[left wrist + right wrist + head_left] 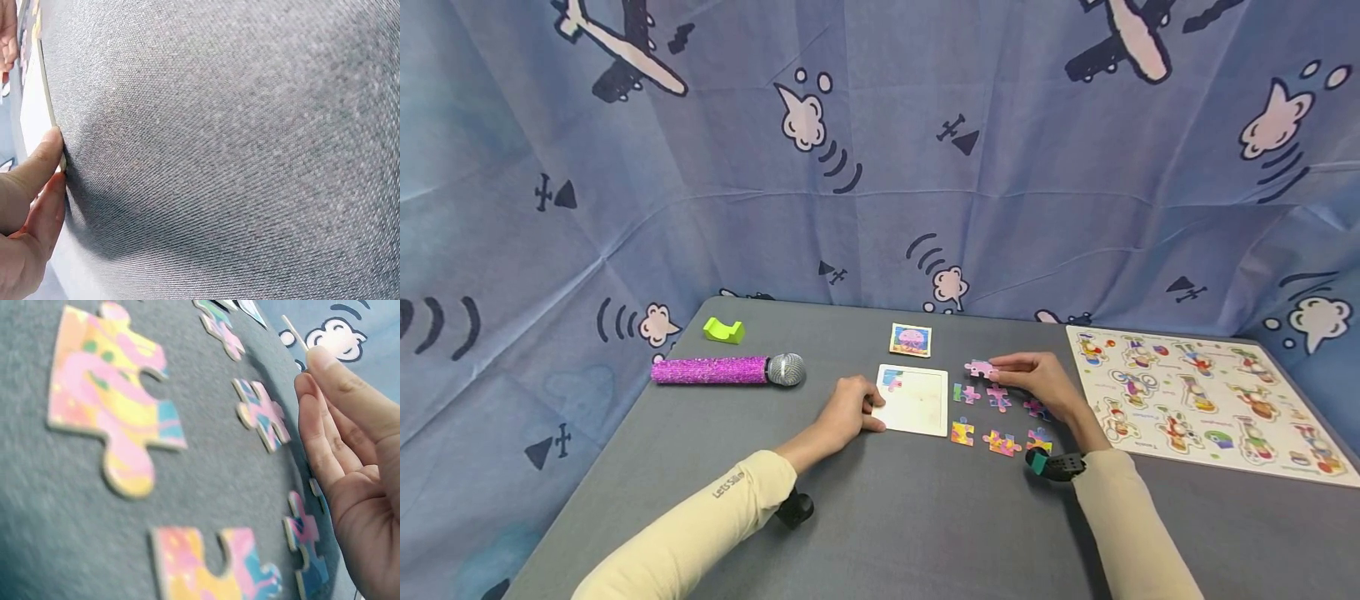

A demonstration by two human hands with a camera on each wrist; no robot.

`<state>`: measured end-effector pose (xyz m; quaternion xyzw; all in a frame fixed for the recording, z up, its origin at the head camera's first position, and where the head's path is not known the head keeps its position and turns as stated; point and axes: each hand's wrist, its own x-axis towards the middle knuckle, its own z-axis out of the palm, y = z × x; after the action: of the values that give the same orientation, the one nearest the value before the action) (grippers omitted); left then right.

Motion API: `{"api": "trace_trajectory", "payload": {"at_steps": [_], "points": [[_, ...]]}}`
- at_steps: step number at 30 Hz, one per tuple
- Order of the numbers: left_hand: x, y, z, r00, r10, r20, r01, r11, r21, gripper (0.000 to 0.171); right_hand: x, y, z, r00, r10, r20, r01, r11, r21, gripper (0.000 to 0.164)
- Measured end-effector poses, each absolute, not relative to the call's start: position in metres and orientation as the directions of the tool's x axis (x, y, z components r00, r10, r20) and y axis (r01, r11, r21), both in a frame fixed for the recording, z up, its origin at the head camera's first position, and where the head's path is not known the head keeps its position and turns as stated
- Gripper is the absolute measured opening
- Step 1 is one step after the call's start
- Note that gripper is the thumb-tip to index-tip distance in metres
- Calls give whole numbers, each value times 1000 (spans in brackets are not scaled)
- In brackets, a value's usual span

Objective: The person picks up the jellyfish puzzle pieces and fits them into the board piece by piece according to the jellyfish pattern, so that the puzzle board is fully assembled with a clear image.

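My left hand [848, 408] pinches the lower left corner of a square white puzzle tray [917, 408] between thumb and finger; the left wrist view shows this grip close up. In the tray's upper left corner sits a blue and pink patch of puzzle. Right of the tray, my right hand [1041, 382] holds a pink jigsaw piece [979, 368] by its edge, raised off the table. The right wrist view shows that piece edge-on as a thin strip [294, 332] at the fingertips. Below lie several loose pieces, among them a yellow-pink piece [125, 394] and a pink-blue piece [262, 414].
Behind the tray lies a small picture card [911, 340] with a pink jellyfish-like figure. A pink glittery microphone [722, 371] and a green curved block [724, 331] are at the left. A large illustrated board [1206, 400] covers the right side of the grey table [880, 525].
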<state>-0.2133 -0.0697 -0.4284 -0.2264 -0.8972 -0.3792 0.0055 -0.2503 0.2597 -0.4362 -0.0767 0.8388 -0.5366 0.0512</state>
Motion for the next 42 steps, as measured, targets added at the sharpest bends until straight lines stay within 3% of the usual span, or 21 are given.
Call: {"api": "trace_trajectory", "payload": {"at_steps": [22,32,42], "points": [[-212,-70,-426,-894,404,192,421,612,670,28,-256,223,-440,-965,-261,-12,-95,395,-914,37],[-213,-70,-426,-897,404,179,409,608,680,28,-258,204,-442,-953,-304,-23,-80,324,-943,34],[-212,-70,-426,-896,406,181,413,610,676,28,-259,189,-440,-953,-302,-10,-106,366,-924,32]]}}
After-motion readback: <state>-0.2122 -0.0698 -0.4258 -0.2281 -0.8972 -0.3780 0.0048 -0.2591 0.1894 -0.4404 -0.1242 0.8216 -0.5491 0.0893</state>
